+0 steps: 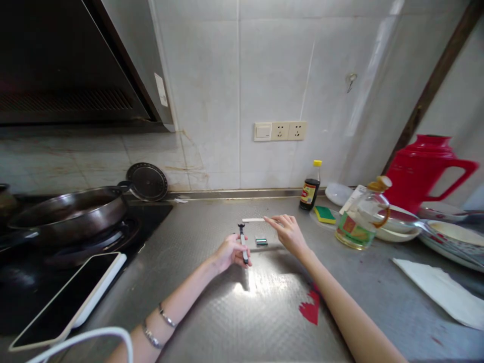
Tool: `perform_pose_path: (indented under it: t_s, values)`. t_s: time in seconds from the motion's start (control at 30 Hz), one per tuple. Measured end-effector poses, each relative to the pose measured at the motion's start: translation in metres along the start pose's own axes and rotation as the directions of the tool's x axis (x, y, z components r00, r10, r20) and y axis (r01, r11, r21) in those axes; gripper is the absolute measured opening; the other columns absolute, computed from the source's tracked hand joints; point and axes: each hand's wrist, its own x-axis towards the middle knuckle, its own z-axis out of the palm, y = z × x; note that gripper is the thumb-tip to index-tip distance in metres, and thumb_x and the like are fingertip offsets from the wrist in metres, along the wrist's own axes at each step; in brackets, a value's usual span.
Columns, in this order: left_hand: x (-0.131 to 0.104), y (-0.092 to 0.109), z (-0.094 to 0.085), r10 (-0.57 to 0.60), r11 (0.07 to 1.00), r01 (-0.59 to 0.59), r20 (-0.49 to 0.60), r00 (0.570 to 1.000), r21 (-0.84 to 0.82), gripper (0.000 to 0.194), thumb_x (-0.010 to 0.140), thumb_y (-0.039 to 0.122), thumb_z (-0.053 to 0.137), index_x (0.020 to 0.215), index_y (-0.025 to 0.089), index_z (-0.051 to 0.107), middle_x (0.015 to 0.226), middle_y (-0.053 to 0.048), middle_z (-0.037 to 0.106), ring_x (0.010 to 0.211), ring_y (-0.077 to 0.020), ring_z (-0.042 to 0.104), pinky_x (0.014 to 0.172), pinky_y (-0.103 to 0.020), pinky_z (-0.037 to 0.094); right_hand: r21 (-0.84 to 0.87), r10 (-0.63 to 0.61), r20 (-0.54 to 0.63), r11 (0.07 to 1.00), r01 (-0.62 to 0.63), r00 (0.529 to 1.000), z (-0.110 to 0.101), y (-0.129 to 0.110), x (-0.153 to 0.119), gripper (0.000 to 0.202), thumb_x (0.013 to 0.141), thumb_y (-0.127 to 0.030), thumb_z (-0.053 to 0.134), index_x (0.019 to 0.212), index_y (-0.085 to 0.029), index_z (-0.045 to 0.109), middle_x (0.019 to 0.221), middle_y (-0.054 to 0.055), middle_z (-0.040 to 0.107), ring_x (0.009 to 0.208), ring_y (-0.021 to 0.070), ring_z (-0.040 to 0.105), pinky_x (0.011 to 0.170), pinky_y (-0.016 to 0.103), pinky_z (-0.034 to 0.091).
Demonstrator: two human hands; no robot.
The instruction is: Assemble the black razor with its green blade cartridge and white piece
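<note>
Fingers of the left hand (228, 252) are curled, and between them and the thumb the razor (243, 243) is pinched, its forked end pointed away from the body, out over the counter (200, 222). Over to the right hand (290, 233): its fingers are loosely bent and held close together, and the white strip (252, 220) is met at its right end by the leading fingertips. Whether it is truly pinched or merely touched cannot be told. And between the two hands, the cartridge (261, 242) is left unheld on the counter, just right of the razor and nearer the body than the strip.

Why this arrangement? By the look of it, the razor is gripped along its lower part so that the fork is left uncovered and in plain sight. The strip is met at its very end, presumably because so slim a piece would be hidden by a fuller grasp. The cartridge seems to be placed centrally, within easy reach of either side.

Now the razor itself: a slim, pale grey shaft, trimmed in black at neck and butt, topped by a small black fork on which nothing is seated. In the cartridge, dark and greenish bands are seen; finer detail is too small to be read.
</note>
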Motion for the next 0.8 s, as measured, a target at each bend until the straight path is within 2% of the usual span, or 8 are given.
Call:
perform_pose_path:
  t_s: [0.2, 0.4, 0.6, 0.7, 0.8]
  values:
    - [0.000, -0.002, 0.001, -0.012, 1.000, 0.012, 0.016, 1.000, 0.015, 0.041, 0.067, 0.015, 0.056, 0.100, 0.017, 0.032, 0.061, -0.001, 0.061, 0.050, -0.0195, 0.063, 0.044, -0.027, 0.050, 0.046, -0.012, 0.019, 0.999, 0.011, 1.000, 0.002, -0.012, 0.005, 0.057, 0.080, -0.002, 0.040, 0.131, -0.026, 0.043, 0.103, 0.008, 0.057, 0.091, 0.0189, 0.047, 0.078, 0.033, 0.033]
    - [-0.001, 0.003, -0.002, 0.058, 0.998, -0.058, 0.024, 0.998, 0.007, 0.039, 0.070, 0.017, 0.056, 0.101, 0.017, 0.033, 0.061, 0.000, 0.060, 0.051, -0.0187, 0.063, 0.044, -0.026, 0.049, 0.013, 0.044, -0.023, 0.999, -0.044, 0.999, 0.002, 0.006, -0.004, 0.057, 0.078, -0.001, 0.041, 0.129, -0.026, 0.045, 0.101, 0.007, 0.058, 0.090, 0.0184, 0.048, 0.078, 0.032, 0.034]
    - [-0.002, 0.005, -0.005, 0.072, 0.996, -0.080, 0.151, 0.986, 0.049, 0.039, 0.068, 0.018, 0.057, 0.100, 0.019, 0.035, 0.066, 0.000, 0.059, 0.051, -0.0195, 0.063, 0.043, -0.026, 0.047, 0.033, 0.085, -0.045, 0.996, -0.084, 0.995, 0.003, 0.005, -0.004, 0.055, 0.079, -0.001, 0.040, 0.127, -0.025, 0.048, 0.099, 0.007, 0.058, 0.089, 0.0187, 0.048, 0.077, 0.032, 0.034]
    - [-0.003, 0.005, -0.003, 0.080, 0.994, -0.092, 0.158, 0.984, 0.066, 0.034, 0.068, 0.018, 0.055, 0.097, 0.019, 0.037, 0.063, 0.002, 0.056, 0.045, -0.0162, 0.060, 0.040, -0.022, 0.043, 0.081, 0.121, -0.060, 0.990, -0.116, 0.991, 0.004, 0.003, -0.002, 0.051, 0.080, -0.003, 0.039, 0.126, -0.024, 0.049, 0.096, 0.008, 0.058, 0.087, 0.0183, 0.050, 0.075, 0.031, 0.036]
    - [-0.001, 0.003, -0.001, 0.100, 0.994, -0.106, 0.135, 0.986, 0.038, 0.023, 0.075, 0.027, 0.052, 0.093, 0.020, 0.039, 0.055, 0.007, 0.049, 0.036, -0.0118, 0.053, 0.041, -0.026, 0.046, 0.220, 0.222, -0.099, 0.956, -0.196, 0.970, 0.003, 0.002, 0.002, 0.046, 0.084, -0.008, 0.037, 0.126, -0.023, 0.049, 0.091, 0.007, 0.058, 0.081, 0.0166, 0.052, 0.071, 0.028, 0.039]
